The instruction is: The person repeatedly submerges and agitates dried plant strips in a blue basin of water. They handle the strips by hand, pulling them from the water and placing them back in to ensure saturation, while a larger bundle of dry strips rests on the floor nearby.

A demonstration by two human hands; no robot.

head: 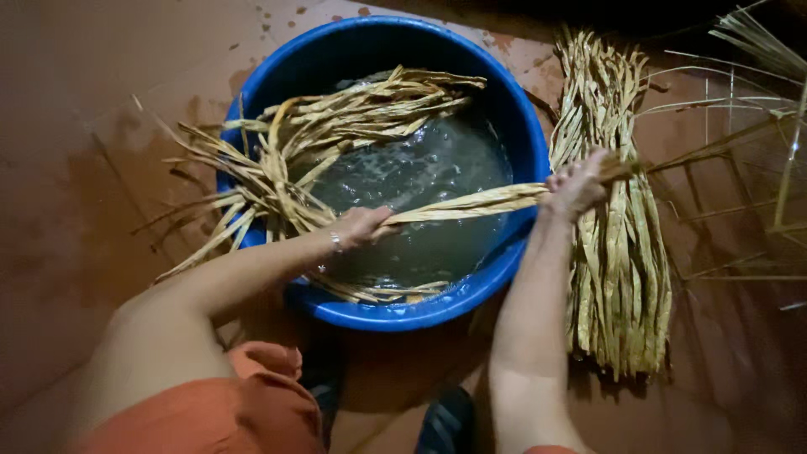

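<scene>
Both hands clamped on one wet strip (462, 203): left hand (363, 225) over blue tub (513, 109), right hand (578, 183) at rim. Advise: keep strip taut, pull slow, w/o snagging soaking bundle (336, 126).

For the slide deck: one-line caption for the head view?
Both hands, left hand and right hand, stretch a wet tan reed strip over a round blue plastic water basin; dry reed bundle alongside.

Reddish-brown floor (101, 126), damp-stained in patches. One flat bundle of dried yellow strips (618, 252), laid lengthwise to the right of the basin, its lower ends frayed. Several loose thin stalks (740, 143) lay further right, partly in shadow. Orange garment (244, 403) at lower left. Dark sandals (445, 424) showed at the bottom edge.
</scene>
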